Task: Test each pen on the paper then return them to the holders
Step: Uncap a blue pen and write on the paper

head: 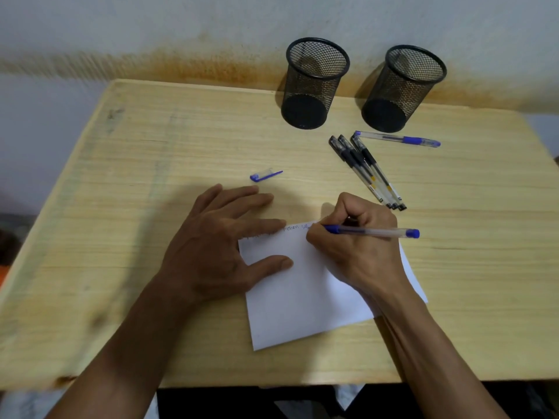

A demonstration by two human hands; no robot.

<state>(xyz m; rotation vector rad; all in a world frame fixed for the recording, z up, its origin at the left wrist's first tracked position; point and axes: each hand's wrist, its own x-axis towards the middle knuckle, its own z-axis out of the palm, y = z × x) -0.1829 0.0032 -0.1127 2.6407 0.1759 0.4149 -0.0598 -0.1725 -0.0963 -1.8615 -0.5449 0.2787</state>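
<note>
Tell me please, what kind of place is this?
Probably a simple writing desk at home or in a study room. A light wooden table stands against a stained white wall, with two black mesh pen holders, loose pens and a sheet of paper being written on.

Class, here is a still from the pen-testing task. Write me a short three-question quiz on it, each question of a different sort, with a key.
1. True or false: both mesh holders, the left holder and the right holder, stand with no pens in them.
2. Multiple choice: the loose blue cap lies A) on the paper, B) on the table beyond the left hand, C) in a holder.
3. Fill in: the right hand writes with a ____ pen.

Key: 1 true. 2 B. 3 blue.
</note>
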